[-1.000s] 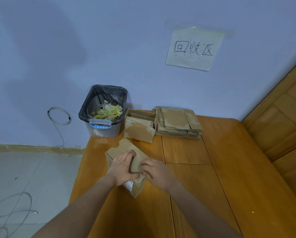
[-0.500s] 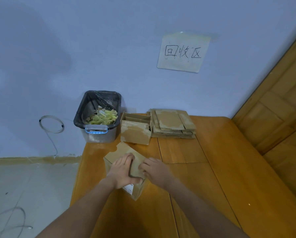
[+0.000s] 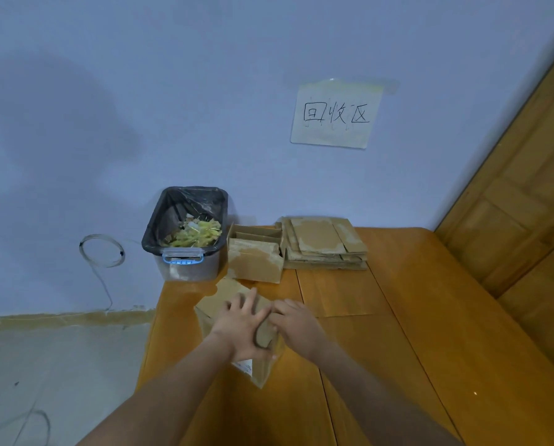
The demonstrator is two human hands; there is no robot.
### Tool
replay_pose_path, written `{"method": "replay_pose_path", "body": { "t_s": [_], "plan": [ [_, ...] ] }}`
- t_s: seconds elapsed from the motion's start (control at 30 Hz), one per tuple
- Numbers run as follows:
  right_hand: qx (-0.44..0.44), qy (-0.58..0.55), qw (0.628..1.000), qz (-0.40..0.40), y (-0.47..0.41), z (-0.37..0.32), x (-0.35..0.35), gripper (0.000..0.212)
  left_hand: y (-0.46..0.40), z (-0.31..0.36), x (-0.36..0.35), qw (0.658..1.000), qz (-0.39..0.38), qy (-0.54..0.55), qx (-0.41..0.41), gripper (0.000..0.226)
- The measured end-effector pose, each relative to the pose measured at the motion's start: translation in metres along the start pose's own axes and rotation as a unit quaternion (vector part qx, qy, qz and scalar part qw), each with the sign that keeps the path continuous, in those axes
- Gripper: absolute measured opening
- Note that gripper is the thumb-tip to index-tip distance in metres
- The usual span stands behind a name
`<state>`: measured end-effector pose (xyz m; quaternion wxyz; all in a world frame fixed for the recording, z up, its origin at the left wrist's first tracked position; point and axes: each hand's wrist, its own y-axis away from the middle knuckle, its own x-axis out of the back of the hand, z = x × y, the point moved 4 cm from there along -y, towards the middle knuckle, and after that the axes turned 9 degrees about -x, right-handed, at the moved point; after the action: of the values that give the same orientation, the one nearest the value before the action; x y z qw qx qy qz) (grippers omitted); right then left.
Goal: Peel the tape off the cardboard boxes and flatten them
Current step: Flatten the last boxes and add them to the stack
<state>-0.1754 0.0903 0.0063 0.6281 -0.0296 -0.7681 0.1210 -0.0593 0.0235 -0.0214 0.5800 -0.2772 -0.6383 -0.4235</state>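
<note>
- The left hand [image 3: 242, 320] lies flat on top of the small cardboard box [image 3: 262, 365], fingers spread and fairly straight, its grip released and pressing down.
- The right hand [image 3: 296, 323] rests on the same box from the right side; its fingers curl toward the box's top edge next to the left hand, but whether they pinch anything there I cannot tell.
- The box sits near the front left part of the wooden worktop [image 3: 398, 333], turned corner-on toward the camera. It is plain brown card, with a top flap [image 3: 219, 299] lying open toward the far left and a white printed label [image 3: 245, 366] on the near side below the left wrist.
- Behind it stands an open box [image 3: 256, 257] with its flaps up and pale torn patches on its front face.
- Just to the right of that box lies a stack of flattened cardboard [image 3: 324, 244], with similar pale scuffed patches.
- At the worktop's far left corner is a grey bin [image 3: 187, 235] lined with a black bag and holding yellowish crumpled scraps.
- A paper sign [image 3: 335, 114] with handwritten characters is stuck on the wall above.
</note>
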Motion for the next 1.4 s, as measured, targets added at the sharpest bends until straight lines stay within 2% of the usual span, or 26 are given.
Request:
{"method": "replay_pose_path", "body": {
  "t_s": [0.2, 0.3, 0.4, 0.57, 0.7, 0.77, 0.83, 0.93, 1.03, 1.2, 1.4],
  "plan": [
    [-0.02, -0.088, 0.996, -0.001, -0.004, 0.011, 0.02, 0.009, -0.004, 0.006, 0.017, 0.999, -0.013, 0.039, 0.024, 0.113],
    [-0.027, -0.107, 0.994, -0.008, -0.012, 0.018, 0.029, 0.013, -0.005, 0.007, 0.02, 0.992, -0.013, 0.119, 0.042, 0.114],
    [-0.016, -0.119, 0.993, 0.015, -0.018, 0.018, 0.037, 0.013, -0.006, 0.013, 0.024, 0.974, 0.013, 0.224, 0.017, 0.12],
    [-0.001, -0.106, 0.993, 0.049, -0.022, 0.017, 0.045, 0.014, -0.005, 0.025, 0.032, 0.928, 0.13, 0.348, -0.025, 0.119],
    [-0.004, -0.092, 0.995, 0.026, -0.024, 0.016, 0.041, 0.016, -0.004, 0.038, 0.029, 0.868, 0.213, 0.448, -0.004, 0.098],
    [-0.004, -0.089, 0.996, 0.024, -0.025, 0.013, 0.04, 0.017, -0.004, 0.043, 0.024, 0.822, 0.227, 0.522, 0.011, 0.093],
    [-0.008, -0.094, 0.995, 0.003, -0.024, 0.011, 0.036, 0.018, -0.002, 0.045, 0.014, 0.798, 0.214, 0.562, 0.023, 0.095],
    [-0.027, -0.147, 0.987, -0.056, -0.018, 0.006, 0.02, 0.018, 0.004, 0.042, -0.008, 0.808, 0.167, 0.564, 0.036, 0.097],
    [-0.063, -0.206, 0.974, -0.066, -0.012, 0.002, 0.007, 0.015, 0.01, 0.03, -0.02, 0.809, 0.138, 0.568, 0.067, 0.102],
    [-0.062, -0.22, 0.969, -0.091, -0.003, 0.005, -0.012, 0.022, 0.016, 0.013, -0.03, 0.848, 0.063, 0.522, 0.069, 0.088],
    [-0.006, -0.188, 0.975, -0.121, 0.007, 0.002, -0.026, 0.034, 0.025, 0.006, -0.046, 0.838, 0.034, 0.539, 0.08, 0.088]
  ]
}}
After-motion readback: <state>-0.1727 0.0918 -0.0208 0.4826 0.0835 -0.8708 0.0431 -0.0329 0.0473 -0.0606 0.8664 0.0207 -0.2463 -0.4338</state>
